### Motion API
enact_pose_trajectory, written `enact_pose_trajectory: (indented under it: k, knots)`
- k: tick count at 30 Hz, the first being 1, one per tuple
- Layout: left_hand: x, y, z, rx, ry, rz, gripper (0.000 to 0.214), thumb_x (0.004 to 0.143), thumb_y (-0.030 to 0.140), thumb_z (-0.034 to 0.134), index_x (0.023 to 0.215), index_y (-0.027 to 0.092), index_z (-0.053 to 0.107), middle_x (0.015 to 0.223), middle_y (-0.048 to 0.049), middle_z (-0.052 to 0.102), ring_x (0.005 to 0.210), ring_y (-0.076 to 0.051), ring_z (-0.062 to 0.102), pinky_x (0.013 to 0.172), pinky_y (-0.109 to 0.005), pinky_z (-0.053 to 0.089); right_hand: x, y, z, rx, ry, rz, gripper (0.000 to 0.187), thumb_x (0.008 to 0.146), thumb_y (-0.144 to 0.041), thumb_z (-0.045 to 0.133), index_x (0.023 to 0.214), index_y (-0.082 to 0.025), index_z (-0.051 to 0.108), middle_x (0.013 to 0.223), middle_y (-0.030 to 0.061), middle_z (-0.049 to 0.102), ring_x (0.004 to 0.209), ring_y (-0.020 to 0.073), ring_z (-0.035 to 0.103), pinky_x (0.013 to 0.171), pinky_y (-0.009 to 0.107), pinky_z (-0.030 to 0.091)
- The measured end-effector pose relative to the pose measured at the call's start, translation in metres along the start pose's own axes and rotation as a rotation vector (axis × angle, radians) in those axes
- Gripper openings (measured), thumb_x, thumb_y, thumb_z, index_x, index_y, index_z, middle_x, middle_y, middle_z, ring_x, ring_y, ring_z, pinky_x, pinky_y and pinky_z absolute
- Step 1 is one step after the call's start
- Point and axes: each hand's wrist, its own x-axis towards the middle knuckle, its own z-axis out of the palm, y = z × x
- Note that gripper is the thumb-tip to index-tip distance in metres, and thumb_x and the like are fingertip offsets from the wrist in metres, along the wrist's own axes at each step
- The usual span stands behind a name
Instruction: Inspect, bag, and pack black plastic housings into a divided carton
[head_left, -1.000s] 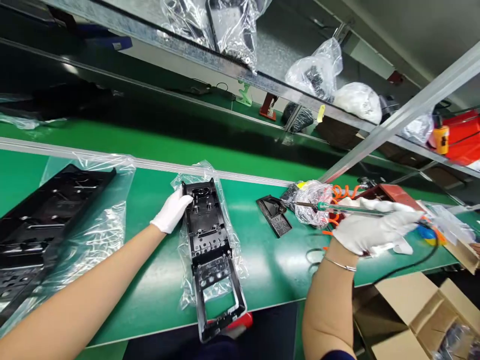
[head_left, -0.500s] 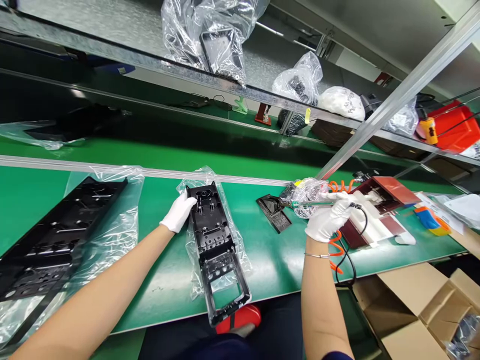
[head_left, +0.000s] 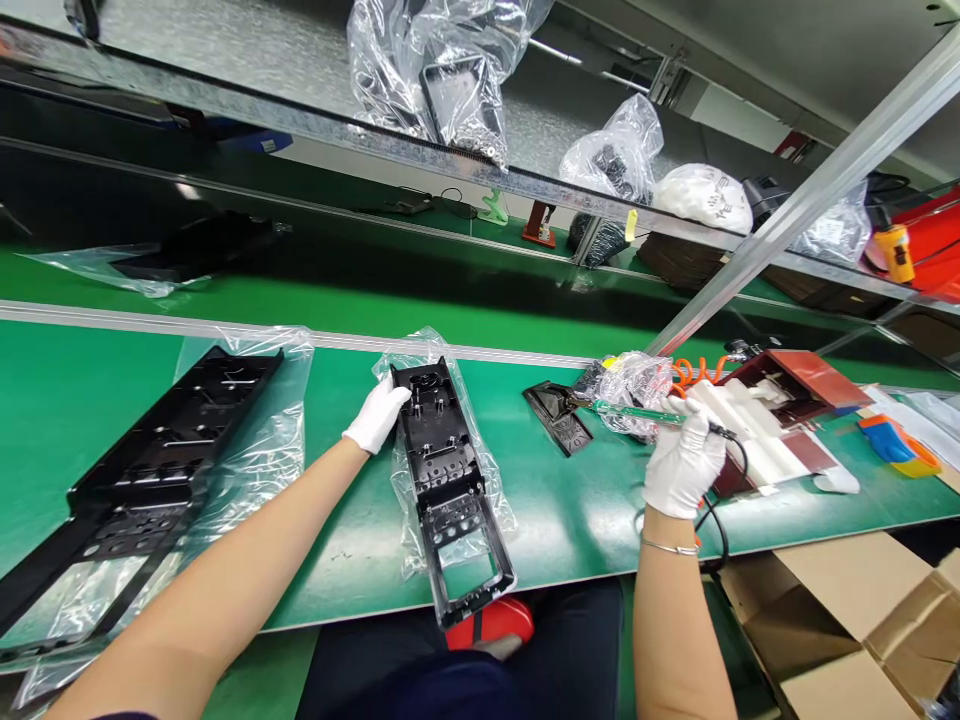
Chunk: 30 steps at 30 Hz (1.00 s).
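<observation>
My left hand (head_left: pixel 377 415), in a white glove, grips the upper left edge of a long black plastic housing (head_left: pixel 439 465). That housing lies inside-up on a clear plastic bag, its open frame end toward me. To the right, my gloved right hand (head_left: pixel 684 460) is closed around a corded tool with a see-through green handle, which looks like a soldering iron (head_left: pixel 630 410). Its tip end points left, over a small black stand-like piece (head_left: pixel 559 415); I cannot tell whether they touch. A second black housing (head_left: pixel 176 440) lies on clear plastic at the left.
A maroon and white device (head_left: pixel 780 420) and an orange coiled hose (head_left: pixel 697 372) stand at the right. Crumpled clear plastic (head_left: pixel 637 385) lies behind the tool. An open cardboard box (head_left: pixel 832 600) sits below the bench edge. Bagged parts (head_left: pixel 465 100) rest on the overhead shelf.
My right hand has shifted its hold and lowered slightly, with the tool's handle end now tilted toward me. My left hand stays on the housing. The whole view has shifted slightly.
</observation>
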Motion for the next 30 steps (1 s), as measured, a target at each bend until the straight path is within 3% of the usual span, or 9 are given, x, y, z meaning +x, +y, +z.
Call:
enact_pose_trajectory:
  k: [3, 6, 12, 16, 19, 21, 24, 27, 30]
  knots:
    - [0.0, 0.0, 0.0, -0.025, -0.029, -0.027, 0.058, 0.063, 0.038, 0.056, 0.115, 0.012, 0.062, 0.115, -0.0116, 0.069, 0.11, -0.032, 0.062, 0.097, -0.044, 0.05, -0.007, 0.0, -0.016, -0.046, 0.04, 0.101, 0.036, 0.078, -0.047, 0.068, 0.096, -0.016, 0.061, 0.103, 0.0073, 0.063, 0.098, 0.017, 0.064, 0.079, 0.032, 0.058]
    - [0.001, 0.0, 0.0, -0.03, -0.036, -0.027, 0.06, 0.063, 0.038, 0.056, 0.116, 0.011, 0.061, 0.118, -0.0124, 0.068, 0.112, -0.032, 0.06, 0.1, -0.045, 0.048, -0.009, -0.008, -0.026, -0.12, 0.015, 0.079, 0.034, 0.078, -0.042, 0.07, 0.096, -0.014, 0.064, 0.103, 0.007, 0.065, 0.098, 0.0169, 0.065, 0.078, 0.031, 0.059]
    - [0.001, 0.001, 0.0, -0.073, -0.047, -0.024, 0.055, 0.062, 0.037, 0.057, 0.11, 0.013, 0.062, 0.114, -0.0111, 0.068, 0.112, -0.033, 0.059, 0.102, -0.045, 0.046, 0.012, -0.004, -0.029, -0.304, -0.429, -0.001, 0.03, 0.078, -0.037, 0.071, 0.097, -0.014, 0.07, 0.105, 0.0082, 0.068, 0.1, 0.0163, 0.066, 0.099, 0.035, 0.053]
    - [0.0, 0.003, 0.001, -0.116, -0.035, -0.015, 0.053, 0.059, 0.036, 0.061, 0.107, 0.013, 0.063, 0.109, -0.0104, 0.069, 0.11, -0.033, 0.059, 0.104, -0.048, 0.043, 0.006, 0.013, -0.038, -0.262, -0.406, 0.12, 0.033, 0.076, -0.038, 0.072, 0.099, -0.015, 0.067, 0.111, 0.0084, 0.067, 0.108, 0.0188, 0.064, 0.103, 0.036, 0.052]
    - [-0.003, 0.006, 0.003, -0.146, -0.013, 0.0, 0.051, 0.06, 0.036, 0.06, 0.105, 0.014, 0.063, 0.108, -0.0092, 0.069, 0.108, -0.031, 0.06, 0.103, -0.046, 0.044, -0.022, 0.013, -0.049, -0.234, -0.338, 0.339, 0.048, 0.078, -0.043, 0.068, 0.12, -0.021, 0.059, 0.129, 0.0073, 0.06, 0.12, 0.0182, 0.06, 0.102, 0.034, 0.054]
    - [-0.006, 0.008, 0.005, -0.177, 0.011, 0.014, 0.048, 0.061, 0.036, 0.059, 0.104, 0.015, 0.064, 0.108, -0.0089, 0.07, 0.106, -0.029, 0.061, 0.1, -0.043, 0.047, -0.048, 0.009, -0.057, -0.286, -0.4, 0.501, 0.055, 0.079, -0.047, 0.067, 0.126, -0.021, 0.056, 0.129, 0.0098, 0.06, 0.115, 0.0195, 0.063, 0.094, 0.032, 0.057]
    - [-0.01, 0.012, 0.006, -0.236, 0.061, 0.025, 0.045, 0.065, 0.036, 0.058, 0.104, 0.014, 0.064, 0.105, -0.0097, 0.071, 0.098, -0.027, 0.064, 0.092, -0.041, 0.051, -0.091, 0.005, -0.063, -0.501, -0.658, 0.72, 0.061, 0.08, -0.057, 0.061, 0.124, -0.014, 0.058, 0.116, 0.0133, 0.066, 0.098, 0.0211, 0.068, 0.081, 0.032, 0.06]
    - [-0.015, 0.014, 0.007, -0.301, 0.14, 0.038, 0.042, 0.068, 0.034, 0.057, 0.103, 0.013, 0.062, 0.101, -0.0097, 0.071, 0.091, -0.025, 0.064, 0.086, -0.039, 0.052, -0.136, 0.005, -0.055, -0.632, -0.988, 0.832, 0.066, 0.081, -0.06, 0.057, 0.128, -0.014, 0.058, 0.116, 0.0126, 0.065, 0.095, 0.0204, 0.068, 0.085, 0.033, 0.058]
    - [-0.021, 0.017, 0.009, -0.345, 0.201, 0.06, 0.041, 0.069, 0.033, 0.056, 0.104, 0.014, 0.06, 0.101, -0.0085, 0.07, 0.089, -0.023, 0.064, 0.083, -0.036, 0.052, -0.173, 0.006, -0.037, -0.619, -1.062, 0.878, 0.076, 0.077, -0.054, 0.062, 0.142, -0.016, 0.047, 0.122, 0.0114, 0.063, 0.097, 0.0204, 0.067, 0.085, 0.032, 0.059]
